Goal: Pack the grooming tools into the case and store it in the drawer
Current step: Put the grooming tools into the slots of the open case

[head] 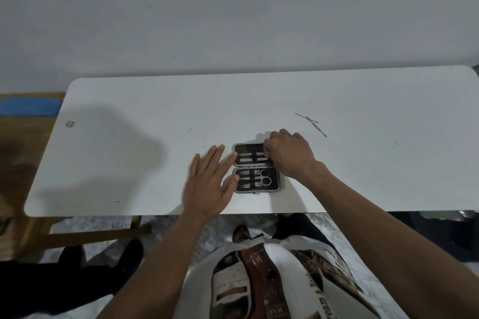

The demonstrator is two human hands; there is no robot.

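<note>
A small dark grooming case (275, 181) lies open flat on the white table (129, 137). Its near half holds scissors (265, 177) and two clippers under straps. Its far half holds two slim metal tools (250, 157). My left hand (210, 184) rests flat on the table, fingers spread, fingertips touching the case's left edge. My right hand (290, 155) is curled over the far half's right end, fingertips pinching at the slim tools there. A thin metal pick (312, 124) lies loose on the table, beyond and to the right of my right hand.
The table stands against a plain grey wall. A wooden seat with a blue cushion (28, 106) stands to the left. Below the near table edge I see patterned floor, my legs and a printed shirt. No drawer is in view.
</note>
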